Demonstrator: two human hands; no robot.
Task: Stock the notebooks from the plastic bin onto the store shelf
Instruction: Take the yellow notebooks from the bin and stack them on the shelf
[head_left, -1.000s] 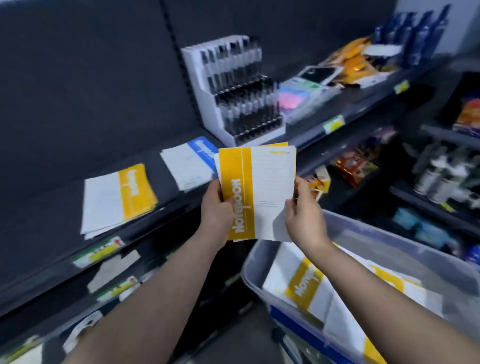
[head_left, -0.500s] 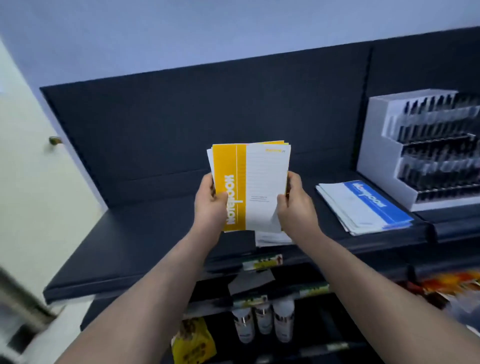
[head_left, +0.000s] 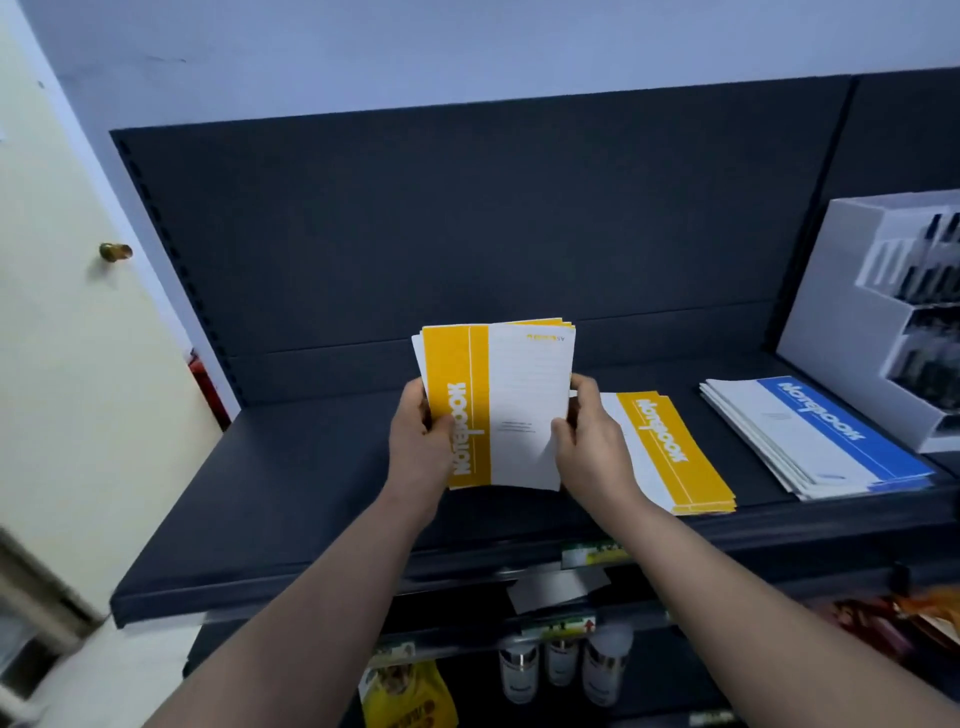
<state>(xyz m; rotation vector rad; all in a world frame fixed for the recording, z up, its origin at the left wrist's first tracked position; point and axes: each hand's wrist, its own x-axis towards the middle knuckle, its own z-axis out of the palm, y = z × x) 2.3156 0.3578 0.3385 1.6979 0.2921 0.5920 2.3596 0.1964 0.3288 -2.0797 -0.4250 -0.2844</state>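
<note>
Forearms outstretched, left hand (head_left: 418, 448) and right hand (head_left: 593, 453) in curled grip on upright yellow notebooks (head_left: 519, 405) above the shelf (head_left: 291, 493).

Arms outstretched, your left hand (head_left: 418, 447) and right hand (head_left: 595, 447) grip opposite edges of the yellow-and-white paper notebook stack (head_left: 524, 395), fingers seemingly behind.

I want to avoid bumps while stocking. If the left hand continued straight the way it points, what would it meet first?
Probably the dark back panel. The left hand, holding the yellow notebook stack, seems above a bare part of the shelf; depth is unclear.
</note>
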